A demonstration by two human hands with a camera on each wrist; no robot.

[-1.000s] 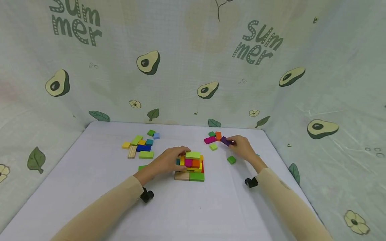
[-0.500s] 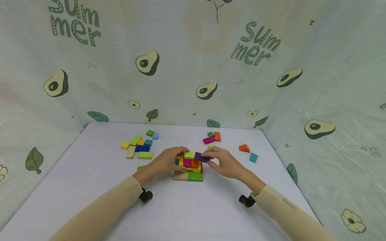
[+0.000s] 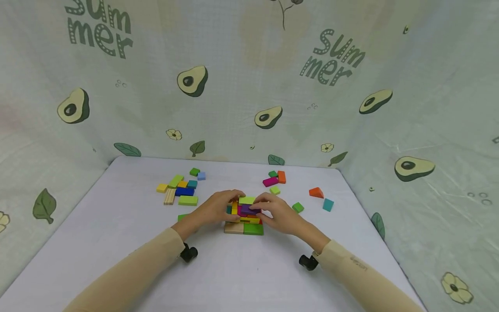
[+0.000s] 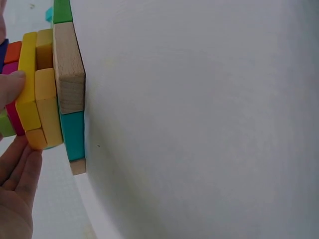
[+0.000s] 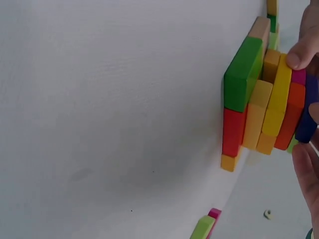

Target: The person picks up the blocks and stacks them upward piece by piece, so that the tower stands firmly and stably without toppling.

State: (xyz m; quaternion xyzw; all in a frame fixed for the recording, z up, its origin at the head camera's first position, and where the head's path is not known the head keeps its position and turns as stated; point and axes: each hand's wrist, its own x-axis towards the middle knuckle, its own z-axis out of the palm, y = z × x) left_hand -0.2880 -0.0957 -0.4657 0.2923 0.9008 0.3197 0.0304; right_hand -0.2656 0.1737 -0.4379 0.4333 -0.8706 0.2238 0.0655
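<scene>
A layered stack of coloured wooden blocks (image 3: pixel 253 229) stands mid-table, with wood and green blocks at its base front. My left hand (image 3: pixel 216 207) holds the stack's left side; its thumb presses the long yellow block (image 4: pixel 28 94) while the other fingers touch the far side. In my right hand (image 3: pixel 280 213) I pinch a dark purple block (image 3: pixel 249 209), laid along the front of the upper layer, over the magenta and orange blocks (image 5: pixel 291 117). Behind it lies a lime green block (image 3: pixel 247 200) on top. Whether the purple block bears fully on the layer below I cannot tell.
Several loose blocks lie back left, among them a dark blue block (image 3: pixel 184 191) and a lime block (image 3: pixel 188 200). Back right are a magenta block (image 3: pixel 270 181), an orange block (image 3: pixel 281 177) and a green block (image 3: pixel 298 207). A teal block (image 3: pixel 328 205) lies near the right edge.
My right hand has picked the purple block from the back-right group, carried it left, and lowered it to the stack's upper front. My left hand has stayed at the stack.
</scene>
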